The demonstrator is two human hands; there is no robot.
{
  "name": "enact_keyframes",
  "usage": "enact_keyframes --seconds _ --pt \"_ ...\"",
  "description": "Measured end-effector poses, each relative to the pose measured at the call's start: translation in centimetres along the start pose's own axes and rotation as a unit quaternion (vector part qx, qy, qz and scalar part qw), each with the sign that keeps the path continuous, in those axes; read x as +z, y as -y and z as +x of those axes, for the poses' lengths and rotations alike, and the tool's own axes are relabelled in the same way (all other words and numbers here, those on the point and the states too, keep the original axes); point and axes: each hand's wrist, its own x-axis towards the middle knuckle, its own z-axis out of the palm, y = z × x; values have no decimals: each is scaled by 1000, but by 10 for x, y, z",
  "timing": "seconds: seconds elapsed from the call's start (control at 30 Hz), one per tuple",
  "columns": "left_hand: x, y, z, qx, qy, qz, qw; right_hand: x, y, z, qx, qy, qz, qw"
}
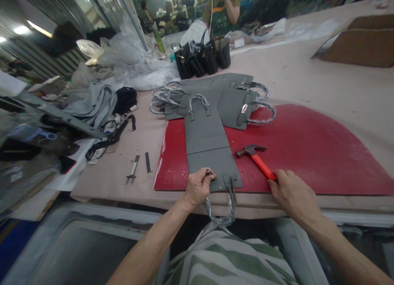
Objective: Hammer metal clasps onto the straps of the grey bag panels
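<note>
My left hand (199, 187) is closed around a short metal punch (208, 171), held upright over the near end of a grey bag panel (207, 139). A plastic-wrapped handle (222, 222) on that panel hangs past the table's front edge, just right of the hand. In my right hand (292, 190) is the orange grip of a claw hammer (260, 162); its head lies over the red board (308, 149), right of the panel. Whether the punch tip touches the panel is hidden by my fingers.
More grey panels with wrapped handles (235, 98) lie behind. Black bags (203, 57) stand farther back near a person (223, 14). A forked tool (133, 170) and a dark bar (148, 162) rest at left. A cardboard box (360, 41) sits at far right.
</note>
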Motion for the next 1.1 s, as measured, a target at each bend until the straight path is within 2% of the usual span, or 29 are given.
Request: enact_keyframes --seconds 0.07,0.1,0.13,0.2,0.23,0.27,0.3,0.37,0.4,0.43,0.47,0.53,0.57,0.6,0.67,0.77,0.83,0.9,0.97,1.0,1.1 --pt "0 -1 0 -2 -2 -1 1000 -4 3 3 41 49 103 993" --pt "0 -1 0 0 0 1 1000 -7 6 4 78 87 193 974" --pt "0 -1 0 4 3 3 1000 -11 10 5 120 134 297 938" --pt "0 0 1 13 12 9 1000 -21 19 6 180 229 481 827" --pt "0 0 1 18 18 11 1000 -27 25 6 198 265 548 768" --pt "-1 0 1 24 22 13 999 -32 31 6 211 287 593 722" --pt "-1 0 2 31 24 17 999 -39 37 5 222 296 618 693" --pt "0 1 2 45 27 30 998 -53 48 2 233 279 639 678" --pt "0 2 2 53 30 39 997 -61 54 0 224 258 633 695" --pt "0 3 1 62 33 47 996 -69 58 -2 197 222 610 734" --pt "1 3 1 72 37 54 995 -77 61 -5 151 174 573 787" --pt "2 5 0 93 44 66 992 -89 64 -11 27 54 459 887" --pt "2 7 -1 102 45 70 991 -92 65 -15 -39 -3 393 919" --pt "3 8 -2 108 43 74 991 -93 64 -18 -102 -51 330 937" --pt "4 10 -3 112 37 80 990 -92 61 -24 -204 -91 219 950" --pt "5 13 -3 112 36 81 990 -97 59 -27 -287 -98 114 946" --pt "5 13 -3 113 40 78 990 -110 63 -27 -296 -144 107 938" --pt "5 12 -3 114 39 76 990 -123 69 -27 -266 -207 141 931" --pt "5 12 -2 115 38 80 989 -126 73 -29 -240 -238 170 926" --pt "5 12 -2 114 37 85 989 -123 74 -30 -256 -240 170 921" --pt "6 13 -2 108 32 94 989 -110 67 -30 -303 -151 115 934"
